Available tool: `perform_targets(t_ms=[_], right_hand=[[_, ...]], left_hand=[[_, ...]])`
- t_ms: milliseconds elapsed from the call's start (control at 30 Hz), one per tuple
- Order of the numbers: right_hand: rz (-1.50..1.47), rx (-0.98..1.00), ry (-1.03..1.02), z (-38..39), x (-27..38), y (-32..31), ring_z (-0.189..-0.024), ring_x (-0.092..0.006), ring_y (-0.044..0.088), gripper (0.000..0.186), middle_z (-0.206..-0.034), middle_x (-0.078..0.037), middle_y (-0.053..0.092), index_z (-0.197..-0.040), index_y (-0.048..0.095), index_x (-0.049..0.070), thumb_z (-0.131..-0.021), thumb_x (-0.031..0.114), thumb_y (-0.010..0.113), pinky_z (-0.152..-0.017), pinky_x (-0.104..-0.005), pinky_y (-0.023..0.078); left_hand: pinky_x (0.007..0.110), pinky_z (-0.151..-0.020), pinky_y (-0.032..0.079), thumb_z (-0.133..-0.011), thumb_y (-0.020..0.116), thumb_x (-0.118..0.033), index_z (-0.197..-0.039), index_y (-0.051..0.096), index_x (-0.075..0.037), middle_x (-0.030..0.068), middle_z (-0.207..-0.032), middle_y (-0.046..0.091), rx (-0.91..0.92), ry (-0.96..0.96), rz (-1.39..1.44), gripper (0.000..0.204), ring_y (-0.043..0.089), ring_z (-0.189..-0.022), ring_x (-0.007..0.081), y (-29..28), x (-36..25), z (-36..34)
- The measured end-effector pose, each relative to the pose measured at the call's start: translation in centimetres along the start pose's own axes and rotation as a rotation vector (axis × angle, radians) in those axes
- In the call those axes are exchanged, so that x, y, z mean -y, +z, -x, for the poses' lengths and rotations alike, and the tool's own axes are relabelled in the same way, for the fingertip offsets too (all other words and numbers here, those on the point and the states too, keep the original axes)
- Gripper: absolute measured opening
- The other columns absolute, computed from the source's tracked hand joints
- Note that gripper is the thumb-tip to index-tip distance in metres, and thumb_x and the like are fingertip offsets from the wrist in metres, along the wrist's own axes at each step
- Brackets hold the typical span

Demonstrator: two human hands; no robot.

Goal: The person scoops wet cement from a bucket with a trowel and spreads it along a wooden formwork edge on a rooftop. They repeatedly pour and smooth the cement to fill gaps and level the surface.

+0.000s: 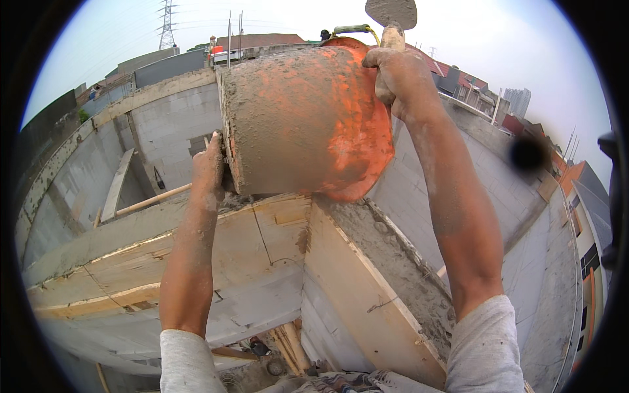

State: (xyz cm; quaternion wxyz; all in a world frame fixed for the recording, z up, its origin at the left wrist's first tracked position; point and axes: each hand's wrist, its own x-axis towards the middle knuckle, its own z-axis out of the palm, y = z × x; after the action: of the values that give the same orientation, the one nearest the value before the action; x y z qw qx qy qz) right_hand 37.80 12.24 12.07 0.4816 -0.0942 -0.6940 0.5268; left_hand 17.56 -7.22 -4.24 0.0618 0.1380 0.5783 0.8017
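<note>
The orange bucket (308, 118), caked with mortar, lies tipped over the wooden formwork (262, 249). The left hand (208, 164) grips its rim; the right hand (396, 75), on its base, clenches a trowel (392, 13).

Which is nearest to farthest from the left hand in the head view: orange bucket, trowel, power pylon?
From the left hand:
1. Orange bucket: touching, the hand grips its rim, just to its right.
2. Trowel: upper right, held with the bucket's base by the right hand.
3. Power pylon: far off on the skyline.
</note>
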Motion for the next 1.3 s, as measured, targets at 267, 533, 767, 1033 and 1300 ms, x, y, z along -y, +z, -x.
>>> perform_targets(t_ms=[267, 533, 767, 1033, 1300], right_hand=[[0.248, -0.041, 0.014, 2.5, 2.1, -3.4, -0.057, -0.0103, 0.052, 0.027, -0.079, -0.008, 0.057, -0.102, 0.062, -0.012, -0.086, 0.009, 0.065, -0.046, -0.0272, 0.046], [0.457, -0.094, -0.053, 5.1, 4.3, -5.9, -0.073, -0.0147, 0.063, 0.022, -0.095, -0.016, 0.060, -0.100, 0.070, -0.007, -0.088, 0.009, 0.062, -0.060, -0.0275, 0.059], [0.439, -0.082, -0.052, 7.7, 6.2, -10.1, -0.045, -0.0090, 0.055, 0.024, -0.074, -0.009, 0.062, -0.101, 0.068, -0.010, -0.091, 0.011, 0.061, -0.040, -0.0222, 0.050], [0.460, -0.368, -0.153, 12.0, 8.2, -10.0, -0.045, -0.0096, 0.054, 0.030, -0.073, -0.011, 0.062, -0.102, 0.064, -0.014, -0.088, 0.013, 0.065, -0.039, -0.0235, 0.048], [0.632, -0.407, -0.066, 15.1, 10.3, -13.3, -0.056, -0.0154, 0.060, 0.022, -0.078, -0.012, 0.067, -0.100, 0.074, -0.003, -0.086, 0.009, 0.062, -0.048, -0.0304, 0.050]], left_hand=[[0.026, -0.040, 0.043, -0.094, 0.062, -0.043, -0.093, 0.068, 0.004, 0.0090, -0.069, 0.065, 0.111, 0.050, -0.001, 0.047, 0.059, -0.052, 0.0126, -0.4, -1.1, 6.5], [0.021, -0.035, 0.034, -0.095, 0.065, -0.041, -0.088, 0.067, 0.004, 0.0042, -0.062, 0.060, 0.076, 0.111, 0.102, 0.046, 0.051, -0.044, 0.0059, 0.4, -1.5, 11.8], [0.021, -0.037, 0.032, -0.097, 0.061, -0.045, -0.081, 0.067, -0.003, -0.0006, -0.059, 0.057, 0.147, 0.161, 0.044, 0.045, 0.046, -0.044, 0.0039, 0.9, -1.6, 15.0], [0.022, -0.036, 0.032, -0.097, 0.062, -0.046, -0.076, 0.064, -0.004, -0.0003, -0.058, 0.056, 0.279, 0.074, 0.075, 0.047, 0.044, -0.043, 0.0048, 0.9, -0.9, 18.0], [0.027, -0.038, 0.036, -0.095, 0.065, -0.044, -0.062, 0.059, -0.004, 0.0024, -0.053, 0.052, 0.391, 0.105, 0.041, 0.052, 0.044, -0.042, 0.0103, 1.8, -2.8, 20.4]])
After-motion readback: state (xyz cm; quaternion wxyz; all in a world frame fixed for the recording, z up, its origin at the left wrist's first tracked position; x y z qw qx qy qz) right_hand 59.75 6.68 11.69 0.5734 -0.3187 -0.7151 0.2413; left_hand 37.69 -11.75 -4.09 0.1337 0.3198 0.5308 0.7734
